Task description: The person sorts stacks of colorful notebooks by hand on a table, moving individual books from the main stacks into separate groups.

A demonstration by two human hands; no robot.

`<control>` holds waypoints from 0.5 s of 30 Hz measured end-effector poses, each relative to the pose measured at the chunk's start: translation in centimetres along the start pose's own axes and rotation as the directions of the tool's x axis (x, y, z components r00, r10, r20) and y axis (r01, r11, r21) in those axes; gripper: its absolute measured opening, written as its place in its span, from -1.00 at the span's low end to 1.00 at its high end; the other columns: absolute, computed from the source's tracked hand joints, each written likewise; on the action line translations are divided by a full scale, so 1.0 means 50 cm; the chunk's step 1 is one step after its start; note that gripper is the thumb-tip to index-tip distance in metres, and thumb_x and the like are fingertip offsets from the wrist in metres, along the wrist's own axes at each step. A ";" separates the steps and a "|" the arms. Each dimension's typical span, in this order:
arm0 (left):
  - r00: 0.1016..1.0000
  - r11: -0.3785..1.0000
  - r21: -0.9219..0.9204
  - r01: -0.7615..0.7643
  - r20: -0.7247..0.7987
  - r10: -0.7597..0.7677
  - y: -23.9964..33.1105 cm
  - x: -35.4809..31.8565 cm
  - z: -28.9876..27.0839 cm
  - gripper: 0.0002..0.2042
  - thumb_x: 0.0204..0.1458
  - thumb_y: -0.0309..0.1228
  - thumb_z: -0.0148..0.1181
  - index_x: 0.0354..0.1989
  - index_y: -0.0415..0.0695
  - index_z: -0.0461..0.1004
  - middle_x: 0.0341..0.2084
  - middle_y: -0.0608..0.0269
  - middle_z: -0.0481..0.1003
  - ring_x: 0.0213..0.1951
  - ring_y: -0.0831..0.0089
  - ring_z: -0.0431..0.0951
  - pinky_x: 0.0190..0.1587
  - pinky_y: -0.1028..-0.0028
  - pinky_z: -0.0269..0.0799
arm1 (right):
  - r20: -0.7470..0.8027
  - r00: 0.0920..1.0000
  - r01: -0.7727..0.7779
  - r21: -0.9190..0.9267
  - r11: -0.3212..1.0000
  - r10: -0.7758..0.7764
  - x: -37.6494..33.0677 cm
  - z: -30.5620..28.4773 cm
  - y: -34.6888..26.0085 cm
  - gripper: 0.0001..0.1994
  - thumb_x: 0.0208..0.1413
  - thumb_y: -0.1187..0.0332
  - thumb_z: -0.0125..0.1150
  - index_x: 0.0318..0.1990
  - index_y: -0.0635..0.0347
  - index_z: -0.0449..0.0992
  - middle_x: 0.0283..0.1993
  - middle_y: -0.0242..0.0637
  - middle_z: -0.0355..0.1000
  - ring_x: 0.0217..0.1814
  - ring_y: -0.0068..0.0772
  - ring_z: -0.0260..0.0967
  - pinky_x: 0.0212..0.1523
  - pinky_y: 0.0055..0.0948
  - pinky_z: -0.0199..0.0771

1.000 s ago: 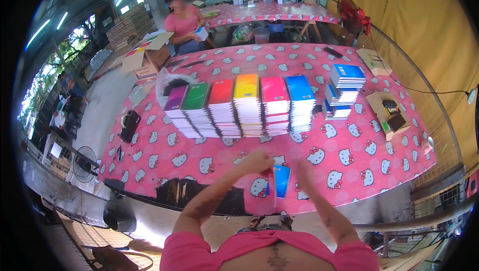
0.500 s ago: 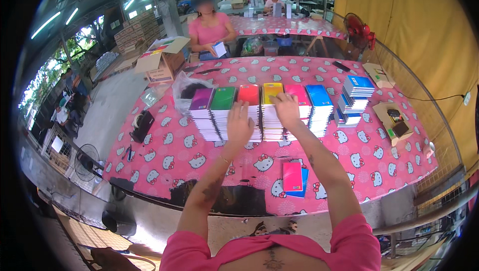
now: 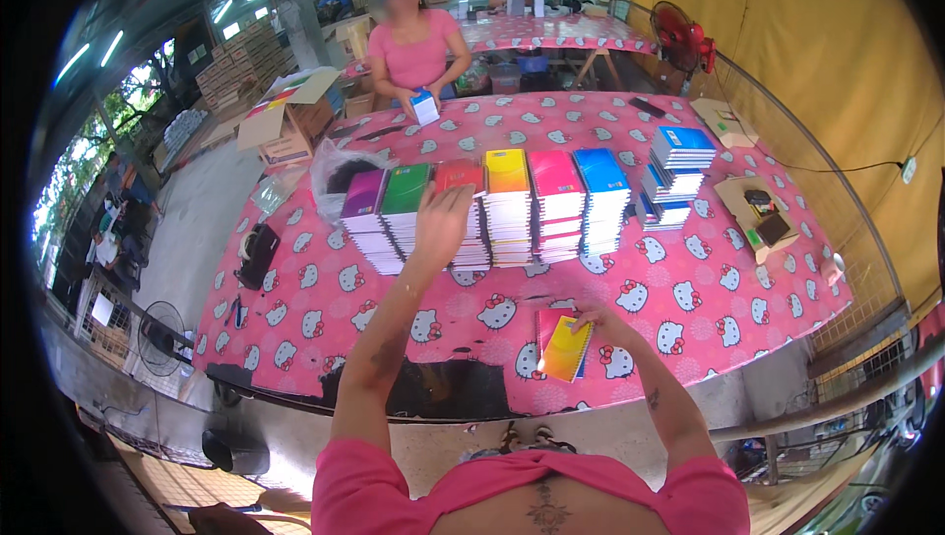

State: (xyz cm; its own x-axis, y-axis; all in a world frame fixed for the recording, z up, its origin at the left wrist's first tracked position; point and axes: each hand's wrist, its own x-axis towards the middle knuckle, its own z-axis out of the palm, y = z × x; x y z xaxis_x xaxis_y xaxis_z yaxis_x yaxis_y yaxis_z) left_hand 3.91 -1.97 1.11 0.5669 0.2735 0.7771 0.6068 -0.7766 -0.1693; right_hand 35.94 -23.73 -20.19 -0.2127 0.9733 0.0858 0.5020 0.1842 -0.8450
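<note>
A row of notebook stacks stands across the pink patterned table (image 3: 325, 309): purple (image 3: 362, 195), green (image 3: 406, 190), red (image 3: 463, 175), yellow (image 3: 507, 173), pink (image 3: 556, 176) and blue (image 3: 600, 173). My left hand (image 3: 442, 223) lies flat on the red stack, fingers spread. My right hand (image 3: 594, 316) touches the top edge of a yellow-orange notebook (image 3: 566, 350) that lies on a small pile near the table's front edge, with a red cover showing beneath it.
A shorter blue stack (image 3: 679, 156) sits right of the row, a cardboard tray (image 3: 753, 202) beyond it. A plastic bag (image 3: 340, 169) and open carton (image 3: 285, 117) are at the left. A person in pink (image 3: 413, 43) stands across the table. A red fan (image 3: 679, 38) is at back right.
My right hand came back from the stacks to the front pile, now topped by a yellow-orange notebook. My left hand has settled onto the red stack.
</note>
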 end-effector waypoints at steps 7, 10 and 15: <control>0.808 0.889 -0.283 0.360 0.570 -0.146 0.294 -0.059 -0.129 -0.71 0.02 -0.32 0.20 -0.13 -0.21 0.54 -0.55 0.05 0.53 -0.49 0.09 0.59 -0.47 0.13 0.49 | 0.291 0.957 0.078 -0.204 0.976 -0.016 0.026 -0.046 -0.029 -0.51 0.00 0.76 0.00 -0.05 -0.03 0.67 0.38 -0.04 0.26 0.40 -0.03 0.21 0.34 -0.30 0.23; 0.671 0.905 -0.376 0.199 0.726 0.153 0.340 -0.123 0.000 -0.70 0.12 -0.16 0.15 -0.23 -0.15 0.61 -0.50 -0.03 0.58 -0.40 -0.03 0.62 -0.34 0.03 0.50 | 0.324 0.944 -0.014 -0.166 0.986 0.068 0.055 -0.054 -0.038 -0.54 0.06 0.72 -0.06 0.00 0.06 0.63 0.30 -0.07 0.35 0.37 -0.17 0.27 0.30 -0.32 0.29; 0.531 0.719 -0.301 0.627 0.840 -0.112 0.388 -0.135 0.057 -0.71 0.15 -0.19 0.14 -0.14 -0.11 0.61 -0.23 -0.10 0.58 -0.13 0.00 0.60 -0.06 0.05 0.47 | 0.043 0.979 -0.202 0.236 0.950 0.198 0.038 -0.034 0.001 -0.62 0.16 0.63 -0.02 0.10 0.18 0.52 0.16 -0.20 0.43 0.26 -0.37 0.34 0.22 -0.39 0.35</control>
State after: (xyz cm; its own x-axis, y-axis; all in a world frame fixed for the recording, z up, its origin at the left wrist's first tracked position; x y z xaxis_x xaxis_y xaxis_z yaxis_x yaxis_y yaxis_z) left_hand 13.46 -17.26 -9.16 0.7014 0.7086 -0.0773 0.6236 -0.5576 0.5480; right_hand 36.98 -21.65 -19.18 -0.1447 0.9838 -0.1054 0.3219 -0.0539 -0.9452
